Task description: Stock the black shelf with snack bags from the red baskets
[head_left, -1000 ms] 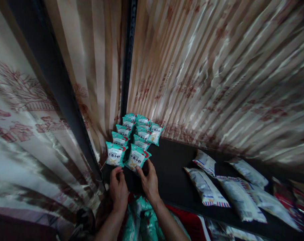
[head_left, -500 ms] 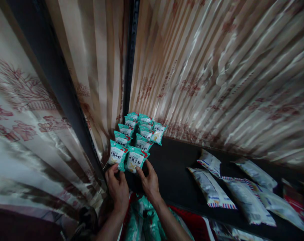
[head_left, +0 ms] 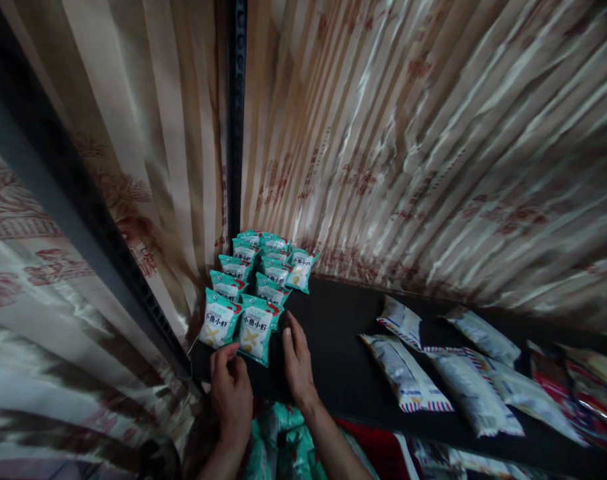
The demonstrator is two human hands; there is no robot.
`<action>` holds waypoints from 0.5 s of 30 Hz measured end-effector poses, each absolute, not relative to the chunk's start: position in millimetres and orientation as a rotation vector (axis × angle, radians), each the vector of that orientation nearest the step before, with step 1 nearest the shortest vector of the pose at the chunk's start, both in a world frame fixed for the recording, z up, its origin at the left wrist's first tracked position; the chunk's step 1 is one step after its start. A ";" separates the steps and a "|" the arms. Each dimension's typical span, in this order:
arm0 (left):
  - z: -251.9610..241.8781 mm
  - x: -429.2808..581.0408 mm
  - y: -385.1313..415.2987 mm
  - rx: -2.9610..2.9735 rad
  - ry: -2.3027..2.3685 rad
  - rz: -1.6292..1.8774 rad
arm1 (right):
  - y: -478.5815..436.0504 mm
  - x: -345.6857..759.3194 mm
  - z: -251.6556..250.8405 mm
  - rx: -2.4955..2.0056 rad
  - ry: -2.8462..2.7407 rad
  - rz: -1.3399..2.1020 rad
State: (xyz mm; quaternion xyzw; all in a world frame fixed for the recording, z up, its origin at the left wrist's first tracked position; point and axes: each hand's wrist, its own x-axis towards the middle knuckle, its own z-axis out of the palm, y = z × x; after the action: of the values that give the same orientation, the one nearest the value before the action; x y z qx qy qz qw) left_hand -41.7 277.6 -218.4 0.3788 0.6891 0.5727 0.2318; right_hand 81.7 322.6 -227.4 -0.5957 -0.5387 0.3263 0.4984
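Several teal snack packets [head_left: 256, 280] stand in two rows at the left end of a dark shelf [head_left: 343, 347]. My left hand [head_left: 231, 393] is curled just below the front left packet [head_left: 219, 327], its fingertips near that packet's lower edge. My right hand [head_left: 296, 363] lies with fingers stretched out along the right side of the front right packet [head_left: 256, 333], touching its edge. Neither hand is wrapped round a packet.
Silvery packets with red-and-blue striped edges [head_left: 408, 363] lie flat on the shelf to the right. A patterned curtain [head_left: 408, 153] hangs behind, with black shelf posts [head_left: 235, 120] at the corner. More teal packets [head_left: 283, 440] sit on the level below.
The two front packets have been pushed upright and closer together. My right hand went from pinching the right packet's bottom to lying flat beside it; my left hand dropped slightly lower.
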 end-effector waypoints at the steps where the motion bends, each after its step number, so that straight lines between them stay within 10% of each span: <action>1: -220.4 -40.4 278.2 1.045 1.885 1.565 | 326.0 81.8 -226.7 -1.425 -1.323 0.822; 15: -226.5 -36.1 284.9 1.036 1.875 1.521 | 340.9 71.2 -232.0 -1.288 -1.291 0.981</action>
State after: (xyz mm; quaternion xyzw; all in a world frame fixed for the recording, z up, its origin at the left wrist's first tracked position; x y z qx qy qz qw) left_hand -36.1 284.9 -226.5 0.3812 0.6902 0.5600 0.2544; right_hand 71.2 340.9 -232.0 -0.5349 -0.5362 0.4076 0.5102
